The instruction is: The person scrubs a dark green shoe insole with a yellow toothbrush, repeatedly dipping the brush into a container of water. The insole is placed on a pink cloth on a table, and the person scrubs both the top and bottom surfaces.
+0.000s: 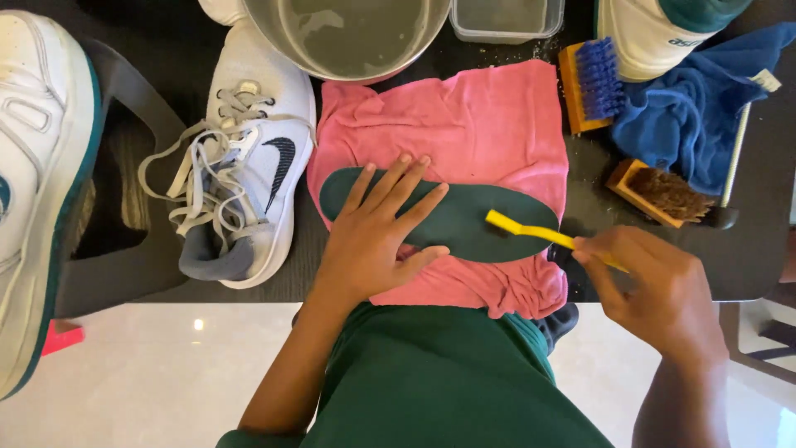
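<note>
On pink cloth (489, 116), left hand (377, 236) flat, covering insole (464, 220) middle, right hand (655, 290) gripping yellow brush (531, 231), bristles unseen.

White sneaker (249, 158), water bowl (348, 33), blue brush (590, 83), blue towel (696, 108).

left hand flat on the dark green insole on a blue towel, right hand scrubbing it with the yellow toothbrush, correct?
Not quite: the towel under the dark green insole is pink, not blue; the blue cloth lies off to the right. The head view shows it. The rest holds: left hand flat on the insole, right hand working the yellow toothbrush.
</note>
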